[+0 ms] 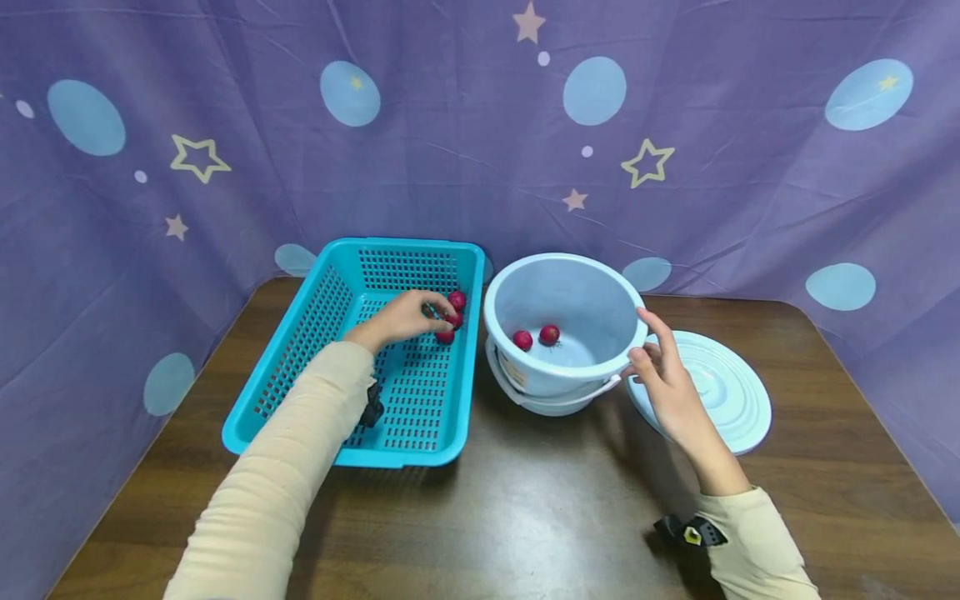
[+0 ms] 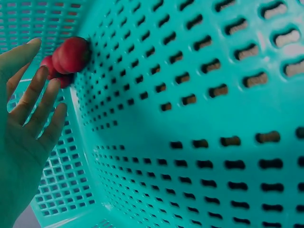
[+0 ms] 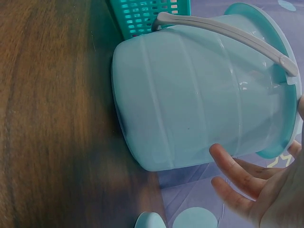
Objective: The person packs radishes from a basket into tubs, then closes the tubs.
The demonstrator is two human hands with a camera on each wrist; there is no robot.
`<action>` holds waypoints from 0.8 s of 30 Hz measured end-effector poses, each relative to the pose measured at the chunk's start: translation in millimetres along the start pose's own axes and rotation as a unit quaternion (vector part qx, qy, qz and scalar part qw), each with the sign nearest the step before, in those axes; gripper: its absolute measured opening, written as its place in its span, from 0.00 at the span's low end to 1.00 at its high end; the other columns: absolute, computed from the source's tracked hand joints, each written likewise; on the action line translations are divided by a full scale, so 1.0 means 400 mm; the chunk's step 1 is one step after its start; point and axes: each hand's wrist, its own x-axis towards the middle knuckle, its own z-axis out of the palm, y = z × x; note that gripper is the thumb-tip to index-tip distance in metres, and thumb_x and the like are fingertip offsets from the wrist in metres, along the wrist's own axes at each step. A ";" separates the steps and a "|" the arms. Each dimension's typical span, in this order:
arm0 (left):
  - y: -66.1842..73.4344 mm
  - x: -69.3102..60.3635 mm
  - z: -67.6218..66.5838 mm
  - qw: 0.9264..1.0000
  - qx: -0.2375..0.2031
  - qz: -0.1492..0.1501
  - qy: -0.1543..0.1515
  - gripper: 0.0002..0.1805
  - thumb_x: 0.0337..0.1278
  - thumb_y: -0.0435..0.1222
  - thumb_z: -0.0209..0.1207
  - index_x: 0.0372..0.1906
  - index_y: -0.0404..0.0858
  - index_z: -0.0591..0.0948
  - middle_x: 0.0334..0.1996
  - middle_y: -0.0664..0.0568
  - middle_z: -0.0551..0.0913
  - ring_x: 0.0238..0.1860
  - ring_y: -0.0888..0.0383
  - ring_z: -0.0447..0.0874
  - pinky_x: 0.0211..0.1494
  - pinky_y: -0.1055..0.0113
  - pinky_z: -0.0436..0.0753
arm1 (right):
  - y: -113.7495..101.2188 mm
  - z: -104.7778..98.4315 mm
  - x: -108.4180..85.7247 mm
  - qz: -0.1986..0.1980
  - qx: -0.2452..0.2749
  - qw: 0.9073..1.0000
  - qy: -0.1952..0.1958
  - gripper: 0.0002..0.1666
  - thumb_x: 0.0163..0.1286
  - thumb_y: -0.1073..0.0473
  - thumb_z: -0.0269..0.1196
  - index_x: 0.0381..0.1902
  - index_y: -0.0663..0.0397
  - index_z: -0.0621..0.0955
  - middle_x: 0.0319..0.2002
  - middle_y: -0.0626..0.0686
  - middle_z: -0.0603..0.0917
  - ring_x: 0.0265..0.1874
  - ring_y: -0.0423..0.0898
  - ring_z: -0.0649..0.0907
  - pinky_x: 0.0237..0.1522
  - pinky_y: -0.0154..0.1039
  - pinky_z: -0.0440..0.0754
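Inside the turquoise basket (image 1: 469, 375), my left hand (image 1: 405, 317) reaches toward a cluster of red radishes (image 1: 457, 300) by the right wall. In the left wrist view the fingers of the left hand (image 2: 35, 114) are spread and fairly straight, close to the radishes (image 2: 75, 54), with none visibly gripped. My right hand (image 1: 666, 383) holds the rim of a pale blue bucket (image 1: 555, 379) at its right side, thumb and a finger on the edge. Two radishes (image 1: 549, 335) lie on the bucket's floor. The right wrist view shows the bucket (image 3: 190, 95) from the side, lower fingers extended beside it.
A round pale lid (image 1: 738, 392) lies flat on the wooden table (image 1: 525, 517), right of the bucket and partly behind the right hand. The bucket's handle (image 1: 600, 390) hangs down its front. A purple curtain (image 1: 465, 183) stands behind the table.
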 end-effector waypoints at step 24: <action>-0.017 0.017 0.039 0.997 0.065 0.005 -0.036 0.12 0.58 0.31 0.67 0.46 0.36 0.82 0.46 0.45 0.78 0.39 0.52 0.72 0.43 0.59 0.75 | 0.004 0.003 -0.001 -0.003 0.000 1.000 0.000 0.31 0.81 0.57 0.47 0.78 0.39 0.54 0.40 0.62 0.81 0.33 0.40 0.83 0.41 0.35 0.78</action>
